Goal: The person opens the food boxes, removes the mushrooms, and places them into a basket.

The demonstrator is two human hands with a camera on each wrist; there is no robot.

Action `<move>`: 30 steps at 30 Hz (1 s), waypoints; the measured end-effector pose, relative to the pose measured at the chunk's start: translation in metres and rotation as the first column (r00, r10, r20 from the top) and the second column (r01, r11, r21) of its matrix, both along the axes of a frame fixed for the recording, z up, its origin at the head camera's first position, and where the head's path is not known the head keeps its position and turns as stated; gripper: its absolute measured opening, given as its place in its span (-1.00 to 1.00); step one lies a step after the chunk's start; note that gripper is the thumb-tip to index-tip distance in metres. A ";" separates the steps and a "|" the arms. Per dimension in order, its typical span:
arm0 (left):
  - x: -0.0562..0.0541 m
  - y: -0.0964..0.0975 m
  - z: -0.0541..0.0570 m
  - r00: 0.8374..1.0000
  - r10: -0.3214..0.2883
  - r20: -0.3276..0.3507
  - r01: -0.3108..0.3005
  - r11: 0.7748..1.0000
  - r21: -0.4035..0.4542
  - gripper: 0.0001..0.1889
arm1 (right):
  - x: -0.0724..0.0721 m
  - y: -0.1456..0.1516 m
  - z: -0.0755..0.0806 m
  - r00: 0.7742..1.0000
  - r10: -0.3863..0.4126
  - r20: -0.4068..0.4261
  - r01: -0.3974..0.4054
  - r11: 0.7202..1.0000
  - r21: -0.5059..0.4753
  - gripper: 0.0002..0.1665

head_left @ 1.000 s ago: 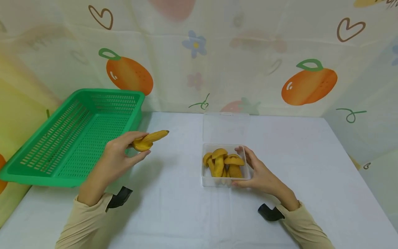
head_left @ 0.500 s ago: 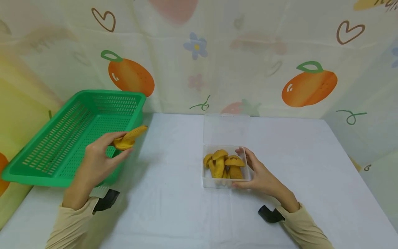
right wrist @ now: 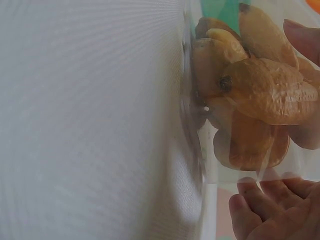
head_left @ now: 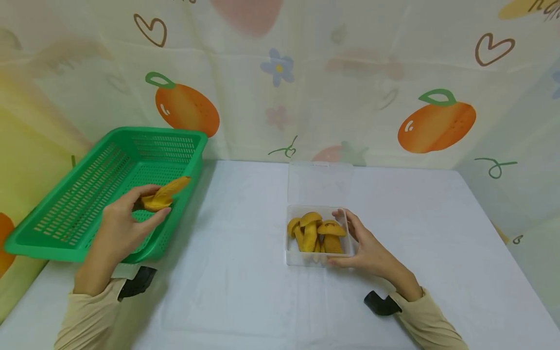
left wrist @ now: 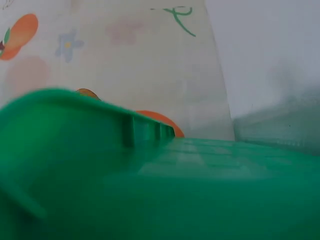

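Observation:
My left hand (head_left: 120,221) pinches a yellow-brown mushroom (head_left: 168,190) between thumb and fingers, its stem pointing right. Hand and mushroom overlap the front right part of the green plastic basket (head_left: 48,252) in the head view. Only the basket's green wall (left wrist: 80,150) shows large in the left wrist view; the hand is out of that picture. My right hand (head_left: 367,250) grips the right side of a clear plastic box (head_left: 295,259), thumb at the front and fingers behind. Several yellow-brown mushrooms (head_left: 309,234) lie inside; through the wall, the right wrist view shows mushrooms (right wrist: 272,92) piled together.
The box's clear lid (head_left: 320,182) stands open behind it. A white cloth (head_left: 236,291) covers the table, and a fruit-patterned curtain (head_left: 341,116) hangs along the back. Black wrist cameras sit at the left cuff (head_left: 137,283) and right cuff (head_left: 382,304).
My left hand has carried the mushroom leftward, from beside the basket to over its right part. The right hand and the box have stayed in place.

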State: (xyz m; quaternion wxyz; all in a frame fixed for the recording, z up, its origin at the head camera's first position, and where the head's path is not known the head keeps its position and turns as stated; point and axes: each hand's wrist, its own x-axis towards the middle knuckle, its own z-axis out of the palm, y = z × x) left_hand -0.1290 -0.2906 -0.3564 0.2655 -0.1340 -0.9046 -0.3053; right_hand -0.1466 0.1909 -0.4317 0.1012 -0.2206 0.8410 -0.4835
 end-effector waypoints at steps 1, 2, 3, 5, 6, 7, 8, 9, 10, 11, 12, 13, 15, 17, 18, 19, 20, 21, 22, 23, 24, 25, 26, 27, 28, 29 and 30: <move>0.000 -0.002 0.000 1.000 0.005 0.006 -0.005 1.000 -0.002 -0.47 | 0.000 0.000 0.000 1.000 0.003 -0.005 -0.003 1.000 -0.002 0.35; 0.000 -0.004 0.000 1.000 0.009 0.014 -0.009 1.000 -0.006 -0.48 | 0.000 0.000 -0.001 1.000 0.002 -0.006 -0.002 1.000 -0.005 0.34; 0.001 -0.006 0.000 1.000 0.013 0.024 -0.013 1.000 -0.010 -0.48 | 0.000 0.000 -0.001 1.000 0.002 -0.008 -0.002 1.000 -0.006 0.34; 0.001 -0.010 -0.001 0.999 0.022 0.046 -0.021 0.999 -0.031 -0.48 | 0.000 0.000 -0.001 1.000 0.001 -0.008 -0.001 1.000 -0.008 0.34; 0.001 -0.012 -0.001 0.998 0.025 0.061 -0.023 0.999 -0.041 -0.48 | 0.000 0.000 -0.001 1.000 0.002 -0.009 -0.002 1.000 -0.009 0.34; 0.001 -0.014 -0.001 0.997 0.028 0.077 -0.024 0.998 -0.052 -0.48 | 0.000 0.000 -0.001 1.000 0.001 -0.009 -0.001 1.000 -0.010 0.34; 0.001 -0.017 -0.002 0.995 0.036 0.092 -0.030 0.997 -0.067 -0.48 | 0.000 0.000 -0.001 1.000 0.001 -0.009 -0.001 1.000 -0.010 0.34; 0.002 -0.019 -0.002 0.993 0.044 0.109 -0.035 0.996 -0.079 -0.48 | 0.000 -0.001 0.000 1.000 0.001 -0.008 -0.001 1.000 -0.012 0.34; 0.002 -0.022 -0.002 0.991 0.052 0.124 -0.041 0.995 -0.092 -0.48 | 0.001 -0.001 0.000 1.000 0.002 -0.007 -0.002 1.000 -0.012 0.34; 0.002 -0.024 -0.002 0.988 0.061 0.140 -0.047 0.994 -0.100 -0.48 | 0.001 -0.001 0.000 1.000 0.004 -0.008 -0.004 1.000 -0.015 0.34; 0.002 -0.026 -0.002 0.986 0.070 0.154 -0.054 0.993 -0.110 -0.48 | 0.001 -0.001 0.000 1.000 0.005 -0.010 -0.005 1.000 -0.016 0.33; 0.002 -0.028 -0.002 0.983 0.082 0.163 -0.062 0.991 -0.120 -0.48 | 0.000 -0.001 0.000 1.000 0.003 -0.009 -0.003 1.000 -0.017 0.33; 0.002 -0.031 -0.002 0.980 0.095 0.177 -0.072 0.989 -0.129 -0.48 | 0.000 -0.001 -0.001 1.000 0.005 -0.011 -0.005 1.000 -0.021 0.31; 0.002 -0.034 -0.003 0.977 0.102 0.186 -0.077 0.988 -0.136 -0.48 | -0.001 -0.001 -0.002 1.000 0.008 -0.018 -0.008 1.000 -0.023 0.29; 0.002 -0.035 -0.003 0.976 0.105 0.189 -0.079 0.987 -0.139 -0.48 | -0.001 -0.001 -0.002 1.000 0.007 -0.017 -0.007 1.000 -0.022 0.29; 0.002 -0.035 -0.003 0.975 0.106 0.193 -0.079 0.987 -0.143 -0.48 | -0.001 -0.001 -0.002 1.000 0.008 -0.017 -0.008 1.000 -0.023 0.29; 0.002 -0.036 -0.003 0.974 0.107 0.198 -0.078 0.986 -0.149 -0.48 | -0.001 -0.001 -0.002 1.000 0.010 -0.016 -0.010 1.000 -0.024 0.28; 0.002 -0.037 -0.003 0.973 0.110 0.203 -0.079 0.984 -0.157 -0.47 | -0.001 -0.001 -0.003 1.000 0.009 -0.014 -0.009 1.000 -0.024 0.28; 0.003 -0.038 -0.003 0.970 0.113 0.215 -0.078 0.984 -0.162 -0.47 | -0.001 -0.001 -0.003 1.000 0.007 -0.012 -0.007 1.000 -0.024 0.29; 0.003 -0.038 -0.003 0.967 0.117 0.225 -0.079 0.982 -0.169 -0.47 | -0.001 -0.001 -0.002 1.000 0.007 -0.012 -0.007 1.000 -0.023 0.29; 0.003 -0.039 -0.002 0.964 0.121 0.235 -0.080 0.981 -0.176 -0.46 | -0.001 -0.001 -0.002 1.000 0.007 -0.011 -0.007 1.000 -0.022 0.29; 0.003 -0.040 -0.002 0.961 0.125 0.248 -0.080 0.980 -0.184 -0.46 | 0.000 -0.001 -0.002 1.000 0.006 -0.010 -0.006 1.000 -0.022 0.30; 0.003 -0.042 -0.002 0.957 0.126 0.260 -0.078 0.979 -0.188 -0.47 | 0.000 -0.001 -0.002 1.000 0.006 -0.013 -0.006 1.000 -0.021 0.30; 0.004 -0.043 -0.002 0.953 0.127 0.276 -0.076 0.979 -0.190 -0.48 | 0.000 -0.001 -0.001 1.000 0.005 -0.013 -0.005 1.000 -0.020 0.30; 0.004 -0.045 -0.002 0.948 0.127 0.292 -0.072 0.979 -0.193 -0.49 | 0.000 -0.001 -0.001 1.000 0.004 -0.013 -0.005 1.000 -0.018 0.31; 0.004 -0.046 -0.002 0.945 0.124 0.302 -0.065 0.978 -0.199 -0.50 | 0.000 -0.001 0.000 1.000 0.004 -0.013 -0.005 1.000 -0.018 0.31; 0.004 -0.047 -0.002 0.942 0.121 0.314 -0.057 0.977 -0.205 -0.51 | 0.000 -0.001 0.000 1.000 0.003 -0.011 -0.003 1.000 -0.019 0.31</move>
